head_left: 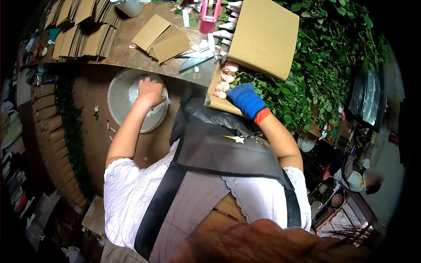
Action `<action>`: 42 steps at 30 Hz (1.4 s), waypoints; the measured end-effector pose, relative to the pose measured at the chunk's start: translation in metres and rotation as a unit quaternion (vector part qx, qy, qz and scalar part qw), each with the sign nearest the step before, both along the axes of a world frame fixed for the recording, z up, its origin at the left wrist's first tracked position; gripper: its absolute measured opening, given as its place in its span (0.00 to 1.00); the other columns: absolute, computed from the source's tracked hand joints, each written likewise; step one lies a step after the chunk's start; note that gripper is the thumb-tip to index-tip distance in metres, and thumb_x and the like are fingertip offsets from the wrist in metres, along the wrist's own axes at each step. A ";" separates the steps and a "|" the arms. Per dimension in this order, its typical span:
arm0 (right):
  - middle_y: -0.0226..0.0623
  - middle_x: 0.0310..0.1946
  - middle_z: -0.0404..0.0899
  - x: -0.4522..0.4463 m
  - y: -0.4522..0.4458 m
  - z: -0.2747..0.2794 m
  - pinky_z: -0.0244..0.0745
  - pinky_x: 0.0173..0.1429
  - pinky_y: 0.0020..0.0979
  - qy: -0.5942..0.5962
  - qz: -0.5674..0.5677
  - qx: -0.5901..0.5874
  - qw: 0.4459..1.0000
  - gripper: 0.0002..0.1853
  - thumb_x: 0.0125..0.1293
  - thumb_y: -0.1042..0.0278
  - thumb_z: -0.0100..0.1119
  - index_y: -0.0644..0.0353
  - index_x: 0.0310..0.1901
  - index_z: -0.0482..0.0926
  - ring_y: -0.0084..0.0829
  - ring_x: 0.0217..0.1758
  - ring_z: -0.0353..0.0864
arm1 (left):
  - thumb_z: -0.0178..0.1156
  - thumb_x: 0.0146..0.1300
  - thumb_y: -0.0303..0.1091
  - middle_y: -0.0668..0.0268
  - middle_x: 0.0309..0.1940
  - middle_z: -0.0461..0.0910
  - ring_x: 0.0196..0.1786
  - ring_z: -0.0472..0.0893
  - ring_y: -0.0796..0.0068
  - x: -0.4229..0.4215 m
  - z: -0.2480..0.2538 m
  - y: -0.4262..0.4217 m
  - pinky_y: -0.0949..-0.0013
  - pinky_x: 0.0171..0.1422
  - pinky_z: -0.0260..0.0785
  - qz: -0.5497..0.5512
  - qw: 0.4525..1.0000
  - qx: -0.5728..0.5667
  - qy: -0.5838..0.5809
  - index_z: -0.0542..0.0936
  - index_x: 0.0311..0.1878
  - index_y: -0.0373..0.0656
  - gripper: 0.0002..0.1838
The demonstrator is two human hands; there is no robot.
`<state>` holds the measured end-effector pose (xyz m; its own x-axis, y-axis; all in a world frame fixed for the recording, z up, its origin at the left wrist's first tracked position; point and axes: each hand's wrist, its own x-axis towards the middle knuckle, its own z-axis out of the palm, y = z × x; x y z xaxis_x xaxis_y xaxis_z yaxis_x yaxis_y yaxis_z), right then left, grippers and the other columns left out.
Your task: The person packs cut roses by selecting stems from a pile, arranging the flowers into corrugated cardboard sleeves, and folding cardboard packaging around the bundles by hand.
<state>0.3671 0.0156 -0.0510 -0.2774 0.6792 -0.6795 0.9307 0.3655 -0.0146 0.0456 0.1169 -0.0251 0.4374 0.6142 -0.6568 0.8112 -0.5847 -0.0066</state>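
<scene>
My left hand [150,91], bare, reaches into a round pale bucket [115,105] below the table edge. Its fingers are curled over white material [134,93]; what they hold is hidden. My right hand [245,98] wears a blue glove with a red cuff. Its fingers are bent together beside pink-and-white roses [222,86], at the open end of a corrugated cardboard wrap [228,106]. Whatever it grips cannot be made out. Green leaves lie just right of the glove. A larger corrugated sheet [264,37] covers part of the flowers.
Cardboard pieces [161,38] and a blade-like tool [196,60] lie on the table [125,51]. Near them stands a pink tape dispenser [209,19]. Cardboard stacks [85,30] are at upper left, dense foliage [324,57] at right. Another person [354,179] is at far right.
</scene>
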 end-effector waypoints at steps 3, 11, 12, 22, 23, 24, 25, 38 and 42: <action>0.40 0.37 0.88 -0.003 0.005 0.000 0.80 0.38 0.43 0.002 0.053 0.001 0.999 0.11 0.67 0.65 0.54 0.53 0.38 0.88 0.39 0.41 0.89 | 0.70 0.57 0.48 0.60 0.48 0.79 0.56 0.75 0.53 0.020 -0.036 -0.013 0.54 0.58 0.67 0.040 0.966 0.073 -0.245 0.81 0.50 0.47 0.22; 0.45 0.37 0.87 0.007 0.007 0.024 0.80 0.45 0.45 0.054 -0.024 -0.022 0.998 0.13 0.68 0.58 0.53 0.53 0.41 0.86 0.45 0.42 0.88 | 0.80 0.40 0.58 0.39 0.69 0.53 0.74 0.52 0.38 0.140 -0.089 -0.030 0.49 0.79 0.48 0.092 0.879 -0.138 -0.447 0.60 0.66 0.36 0.57; 0.45 0.38 0.87 0.008 0.006 0.033 0.80 0.47 0.45 0.054 -0.052 -0.039 0.996 0.14 0.67 0.59 0.54 0.54 0.42 0.87 0.45 0.43 0.88 | 0.80 0.41 0.59 0.39 0.69 0.52 0.74 0.52 0.37 0.140 -0.089 -0.028 0.48 0.79 0.47 0.083 0.881 -0.131 -0.446 0.59 0.66 0.36 0.57; 0.43 0.36 0.87 -0.004 0.003 0.019 0.80 0.40 0.44 0.046 -0.185 0.090 0.978 0.11 0.67 0.64 0.53 0.55 0.40 0.85 0.41 0.41 0.89 | 0.78 0.45 0.61 0.38 0.72 0.47 0.75 0.50 0.37 0.138 -0.089 -0.033 0.47 0.80 0.45 0.067 0.898 -0.143 -0.412 0.56 0.68 0.34 0.58; 0.43 0.36 0.88 -0.005 0.002 0.016 0.80 0.40 0.44 0.043 -0.169 0.087 0.981 0.11 0.67 0.64 0.53 0.55 0.40 0.85 0.40 0.41 0.89 | 0.78 0.45 0.60 0.38 0.72 0.47 0.75 0.50 0.37 0.138 -0.087 -0.031 0.47 0.79 0.45 0.068 0.899 -0.145 -0.408 0.57 0.68 0.35 0.57; 0.42 0.37 0.88 -0.004 0.001 0.013 0.80 0.40 0.43 0.040 -0.151 0.083 0.984 0.10 0.67 0.65 0.54 0.54 0.40 0.85 0.40 0.41 0.89 | 0.78 0.46 0.60 0.38 0.72 0.48 0.75 0.50 0.37 0.140 -0.084 -0.030 0.47 0.79 0.45 0.071 0.899 -0.146 -0.407 0.58 0.68 0.37 0.56; 0.41 0.37 0.88 -0.005 0.000 0.009 0.80 0.40 0.43 0.034 -0.150 0.087 0.984 0.10 0.67 0.65 0.54 0.53 0.40 0.86 0.39 0.41 0.89 | 0.77 0.47 0.59 0.38 0.71 0.49 0.75 0.51 0.38 0.142 -0.087 -0.030 0.47 0.79 0.46 0.084 0.890 -0.146 -0.423 0.60 0.67 0.38 0.53; 0.43 0.38 0.87 0.014 0.005 0.020 0.78 0.43 0.46 0.067 -0.227 0.137 0.962 0.11 0.67 0.57 0.53 0.54 0.42 0.80 0.45 0.42 0.87 | 0.79 0.47 0.52 0.48 0.67 0.62 0.70 0.62 0.45 0.141 -0.093 -0.042 0.51 0.74 0.55 0.132 0.841 -0.052 -0.523 0.72 0.61 0.44 0.41; 0.43 0.37 0.87 0.012 0.009 0.021 0.79 0.42 0.45 0.104 -0.216 0.164 0.957 0.12 0.67 0.58 0.54 0.56 0.41 0.81 0.44 0.42 0.87 | 0.78 0.47 0.53 0.49 0.67 0.61 0.71 0.61 0.46 0.143 -0.098 -0.044 0.51 0.74 0.55 0.135 0.837 -0.051 -0.527 0.71 0.63 0.44 0.43</action>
